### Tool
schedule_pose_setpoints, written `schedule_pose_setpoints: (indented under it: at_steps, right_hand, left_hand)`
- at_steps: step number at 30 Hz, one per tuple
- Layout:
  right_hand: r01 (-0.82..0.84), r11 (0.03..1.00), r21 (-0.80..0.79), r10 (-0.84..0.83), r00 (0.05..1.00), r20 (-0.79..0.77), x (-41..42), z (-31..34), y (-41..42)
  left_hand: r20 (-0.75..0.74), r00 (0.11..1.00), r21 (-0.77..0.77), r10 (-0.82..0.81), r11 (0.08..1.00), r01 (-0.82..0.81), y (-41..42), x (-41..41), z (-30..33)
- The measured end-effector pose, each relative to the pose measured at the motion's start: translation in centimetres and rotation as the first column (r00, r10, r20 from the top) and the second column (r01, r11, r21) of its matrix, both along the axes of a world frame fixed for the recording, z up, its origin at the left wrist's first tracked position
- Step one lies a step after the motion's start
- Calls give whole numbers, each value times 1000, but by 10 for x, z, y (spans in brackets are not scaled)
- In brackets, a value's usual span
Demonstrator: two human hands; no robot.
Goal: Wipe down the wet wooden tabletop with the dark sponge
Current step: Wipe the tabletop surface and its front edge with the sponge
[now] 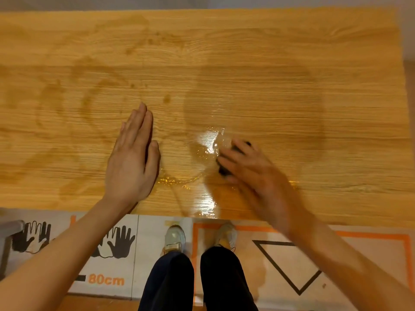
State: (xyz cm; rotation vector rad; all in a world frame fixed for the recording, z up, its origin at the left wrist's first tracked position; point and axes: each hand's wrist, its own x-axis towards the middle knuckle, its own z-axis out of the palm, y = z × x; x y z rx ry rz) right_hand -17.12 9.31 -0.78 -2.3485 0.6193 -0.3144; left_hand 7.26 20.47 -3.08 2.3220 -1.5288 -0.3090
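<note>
I see my right hand point(251, 167), blurred, with its fingers curled over the dark sponge point(224, 167), pressing it onto the wet wooden counter point(247, 86) beside a shiny puddle point(208, 144). My left hand point(132, 158) lies flat, fingers straight, holding nothing.

I see a honey-yellow wood-grain surface point(247, 41), darker amber where wet rings streak it and glossy white where water point(208, 142) shines just beside my right fingers point(233, 153). The sponge point(224, 170) under them is near-black. Below, a white floor mat point(143, 243) carries black handprints point(121, 241), orange borders and orange "80cm" lettering point(105, 279).
</note>
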Motion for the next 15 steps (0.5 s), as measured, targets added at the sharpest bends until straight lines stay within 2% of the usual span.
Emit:
schedule_pose_setpoints:
  at_steps: [2,4,7,9,12,15]
  right_hand:
    - [74,997,-5,-74,997,-16,29,2,-29]
    - [265,964,38,-265,964,11,65,3,-60]
    - [418,906,61,-420,907,19,94,0,-59]
    - [378,926,17,-378,926,16,81,0,-21]
    - [213,977,26,-213,977,-2,44,1,41]
    - [105,994,-5,-105,994,-14,46,1,28]
  left_hand:
    - [-7,1000,-8,1,1000,-1,0,0,0]
    - [-12,1000,-20,0,1000,0,1,0,0]
    - [-10,1000,-34,-8,999,8,2,0,-1]
    - [-14,1000,-37,-3,999,2,3,0,-2]
    - [-27,1000,-48,0,999,-1,1,1,-3]
    - [-28,1000,-76,-11,997,9,2,2,-4]
